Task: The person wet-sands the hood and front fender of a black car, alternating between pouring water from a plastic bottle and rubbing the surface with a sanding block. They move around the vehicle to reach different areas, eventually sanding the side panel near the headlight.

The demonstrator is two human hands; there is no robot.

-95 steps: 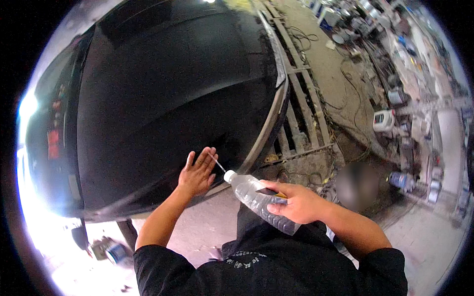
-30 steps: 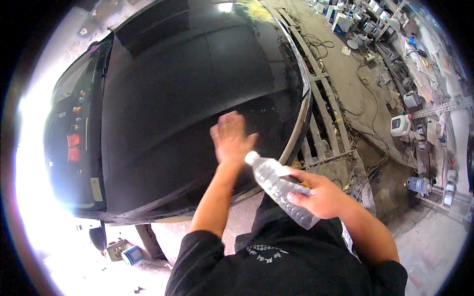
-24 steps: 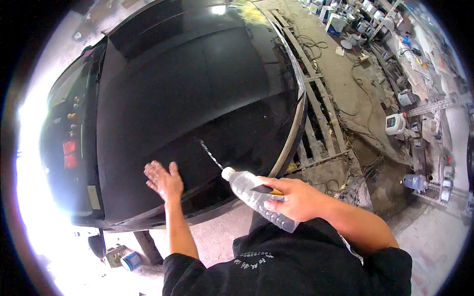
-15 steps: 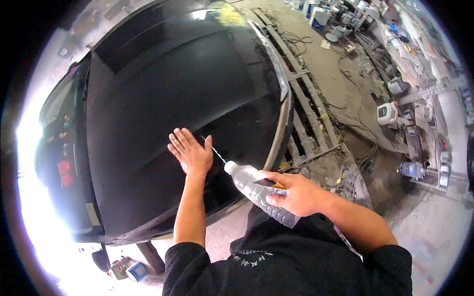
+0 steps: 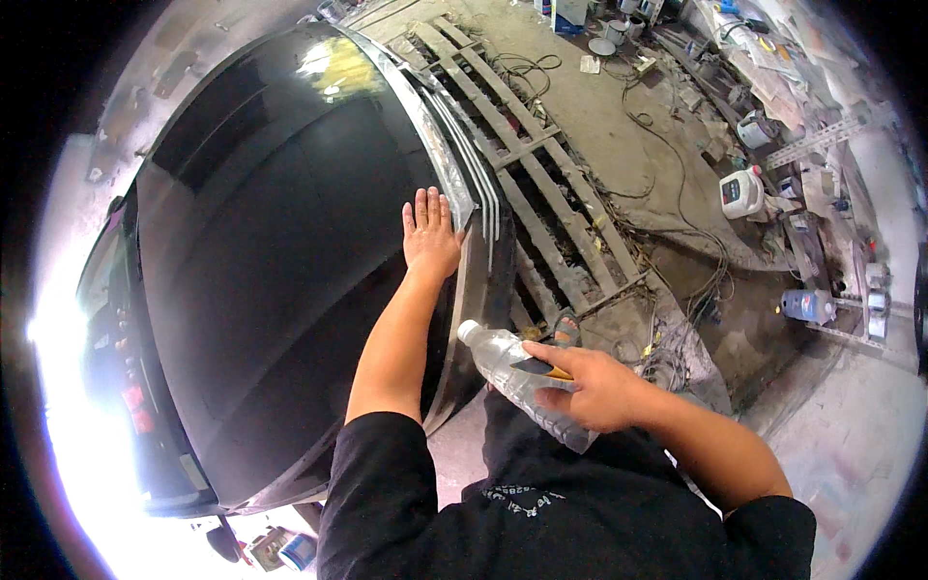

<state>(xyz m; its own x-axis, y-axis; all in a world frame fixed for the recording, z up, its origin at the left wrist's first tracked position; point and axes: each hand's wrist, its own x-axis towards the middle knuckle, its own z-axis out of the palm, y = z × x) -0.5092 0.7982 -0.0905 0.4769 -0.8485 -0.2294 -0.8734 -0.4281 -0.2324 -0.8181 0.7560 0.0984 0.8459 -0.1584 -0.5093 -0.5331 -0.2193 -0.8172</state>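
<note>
A glossy black car hood [image 5: 280, 242] fills the left side, with a yellowish patch [image 5: 348, 75] at its far end. My left hand [image 5: 432, 237] lies flat on the hood near its right edge, fingers stretched out and holding nothing. A pale grey strip [image 5: 447, 174] runs along that edge, close to my fingers. My right hand [image 5: 601, 390] grips a clear plastic bottle [image 5: 501, 356] with a white cap, tilted so the cap points up and left. Held against the bottle by the same hand is a small flat tool [image 5: 543, 368], dark with a yellow-orange edge; its kind is unclear.
A slatted wooden pallet [image 5: 553, 135] lies on the floor right of the car. Loose cables [image 5: 717, 246] trail beyond it. A white jug [image 5: 741, 192] and a bottle of bluish liquid [image 5: 808, 306] stand at the right. My sandalled foot [image 5: 567, 331] is beside the pallet.
My left hand has moved right and farther away, from the hood's middle to its right edge. The thin water stream from the bottle cap is no longer visible. The view has shifted.
</note>
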